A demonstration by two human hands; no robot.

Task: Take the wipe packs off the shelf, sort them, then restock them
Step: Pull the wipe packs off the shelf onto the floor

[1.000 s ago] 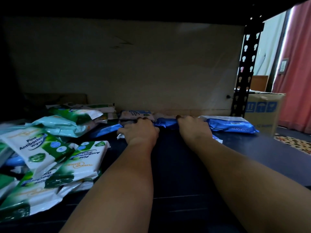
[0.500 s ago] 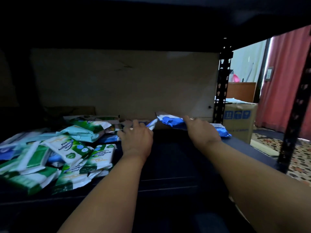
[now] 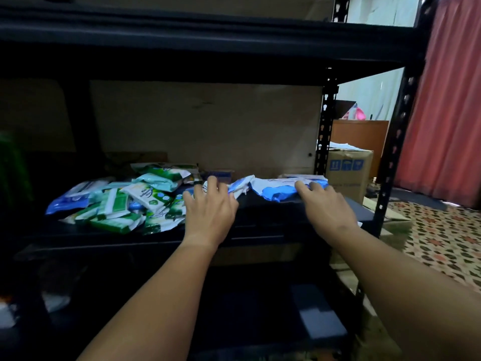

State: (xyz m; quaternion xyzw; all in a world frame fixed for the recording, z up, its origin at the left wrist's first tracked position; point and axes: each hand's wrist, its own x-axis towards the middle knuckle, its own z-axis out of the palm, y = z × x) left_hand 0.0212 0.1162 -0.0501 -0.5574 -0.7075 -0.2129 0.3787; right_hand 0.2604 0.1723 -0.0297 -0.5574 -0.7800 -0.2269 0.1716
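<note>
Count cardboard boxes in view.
1: a brown cardboard box with blue handling symbols, on the floor right of the black metal shelf. Others may be hidden.

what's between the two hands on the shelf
In the head view, a small blue-and-white pack lies between the left hand and right hand; below it, bare shelf.

Dim, underexposed shelf (image 3: 260,230) interior; daylight enters from the right, edges bow with wide-angle distortion, slight softness throughout.
</note>
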